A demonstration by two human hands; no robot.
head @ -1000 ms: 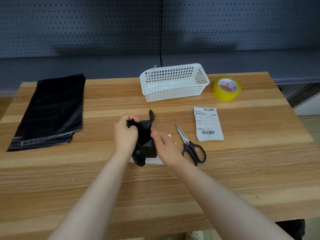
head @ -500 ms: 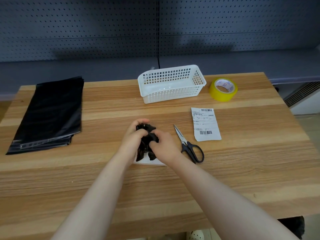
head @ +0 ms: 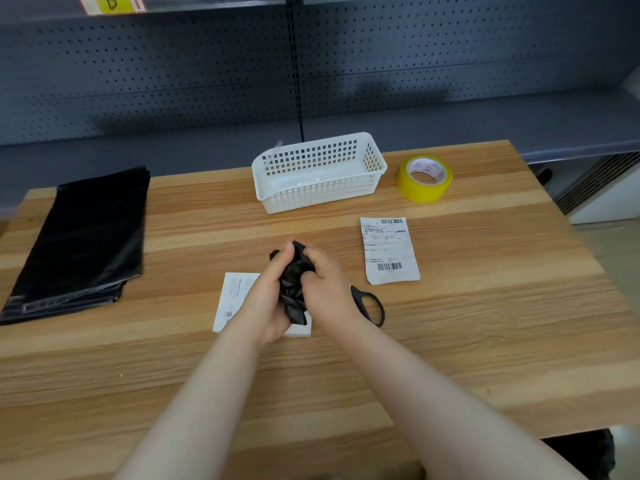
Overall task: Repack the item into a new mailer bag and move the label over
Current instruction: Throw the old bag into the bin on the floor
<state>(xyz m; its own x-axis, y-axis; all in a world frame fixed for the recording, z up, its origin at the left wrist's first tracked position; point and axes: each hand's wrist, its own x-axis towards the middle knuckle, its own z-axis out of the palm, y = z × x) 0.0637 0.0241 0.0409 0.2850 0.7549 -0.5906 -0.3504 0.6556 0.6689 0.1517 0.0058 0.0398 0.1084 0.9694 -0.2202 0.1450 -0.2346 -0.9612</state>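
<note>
Both hands squeeze a crumpled black mailer bag point(head: 294, 282) over the middle of the table. My left hand point(head: 265, 299) grips its left side and my right hand point(head: 325, 289) presses in from the right. Under them lies a flat white item point(head: 232, 299) with small print, partly hidden by my hands. A white shipping label point(head: 389, 250) with barcodes lies flat to the right. A stack of new black mailer bags point(head: 83, 237) rests at the table's left edge.
Black-handled scissors point(head: 370, 306) lie just right of my right hand, blades hidden. A white perforated basket point(head: 374, 161) stands at the back centre, a yellow tape roll point(head: 425, 178) beside it. A grey pegboard shelf runs behind the wooden table point(head: 485, 341).
The loose black bag has been scrunched into a tight wad between both hands. More of the white item beneath now shows on the left.
</note>
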